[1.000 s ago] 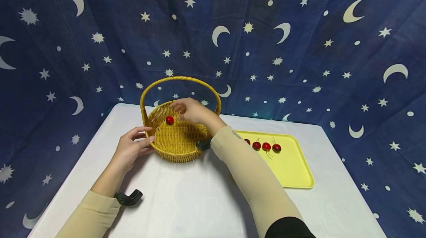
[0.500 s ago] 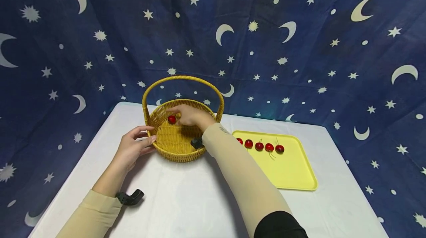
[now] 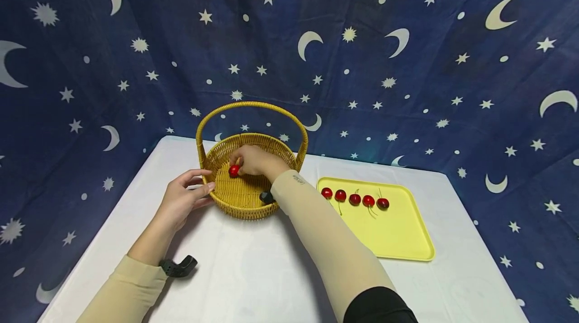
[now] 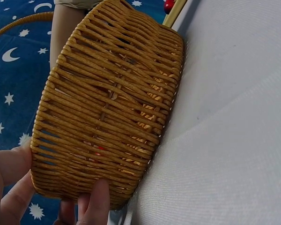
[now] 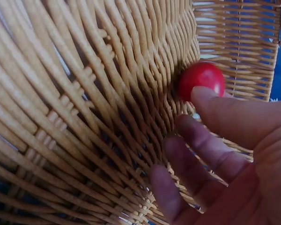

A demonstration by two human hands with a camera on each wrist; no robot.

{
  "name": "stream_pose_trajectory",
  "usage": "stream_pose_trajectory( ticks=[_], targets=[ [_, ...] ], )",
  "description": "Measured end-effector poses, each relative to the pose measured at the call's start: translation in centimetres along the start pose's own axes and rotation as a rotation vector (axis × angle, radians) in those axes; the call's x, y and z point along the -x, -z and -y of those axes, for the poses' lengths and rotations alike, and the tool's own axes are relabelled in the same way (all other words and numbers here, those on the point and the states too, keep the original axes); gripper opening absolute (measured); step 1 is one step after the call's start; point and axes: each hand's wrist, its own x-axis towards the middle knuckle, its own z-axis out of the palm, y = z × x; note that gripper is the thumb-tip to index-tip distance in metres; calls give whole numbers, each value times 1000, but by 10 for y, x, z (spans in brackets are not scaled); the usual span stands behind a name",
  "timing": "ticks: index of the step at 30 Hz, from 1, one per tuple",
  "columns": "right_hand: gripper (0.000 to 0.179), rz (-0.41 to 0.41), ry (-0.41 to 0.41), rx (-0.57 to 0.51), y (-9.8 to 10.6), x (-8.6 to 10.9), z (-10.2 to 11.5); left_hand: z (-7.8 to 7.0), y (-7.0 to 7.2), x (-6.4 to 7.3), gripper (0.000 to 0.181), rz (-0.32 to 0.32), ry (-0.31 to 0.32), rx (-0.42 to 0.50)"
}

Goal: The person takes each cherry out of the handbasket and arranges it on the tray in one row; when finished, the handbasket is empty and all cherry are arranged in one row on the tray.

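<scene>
A round woven basket [image 3: 244, 212] with a tall arched handle stands on the table. Inside it, my right hand [image 3: 259, 160] pinches a red cherry [image 3: 233, 171] near the left part of the basket floor. Close up in the right wrist view, the thumb lies on the cherry [image 5: 201, 82], while the other fingers sit low beside the weave; the index fingertip is mostly hidden. My left hand [image 3: 181, 196] holds the basket's left side, with fingers at the rim and on the outer wall [image 4: 107, 93].
Right of the basket lies a yellow tray [image 3: 393, 232] bearing a row of several stemmed cherries [image 3: 355, 199]. A white cloth [image 3: 253, 273] covers the table. Behind hangs a dark blue curtain [image 3: 271, 31] with moons and stars. The basket handle [image 3: 251, 104] arches above my right hand.
My right hand has come down over the cherry and closed its fingers on it. The cherry has shifted slightly toward me within the basket. The left hand stays at the basket's side.
</scene>
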Motion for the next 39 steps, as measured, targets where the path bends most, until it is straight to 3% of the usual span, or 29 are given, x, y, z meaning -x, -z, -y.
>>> stream_pose_trajectory(
  ticks=[2, 9, 13, 18, 23, 32, 39],
  targets=[
    [25, 5, 1, 20, 0, 1, 1, -1, 0, 0, 52, 3, -3, -2],
    [37, 62, 48, 5, 0, 4, 10, 0, 0, 1, 50, 6, -17, 15],
    [25, 85, 71, 5, 1, 6, 12, 1, -1, 0, 49, 13, -21, 17],
    [21, 52, 81, -104, 14, 13, 15, 1, -2, -1, 51, 11, -20, 13],
    [28, 18, 148, -191, 33, 29, 20, 0, 0, 1, 52, 6, -15, 3],
    [28, -92, 210, -295, 55, 91, 17, 1, 1, 1, 53, 4, -16, -7],
    [25, -207, 184, -306, 57, 165, -17, 1, 0, 1, 53, 7, -10, -9]
  ],
)
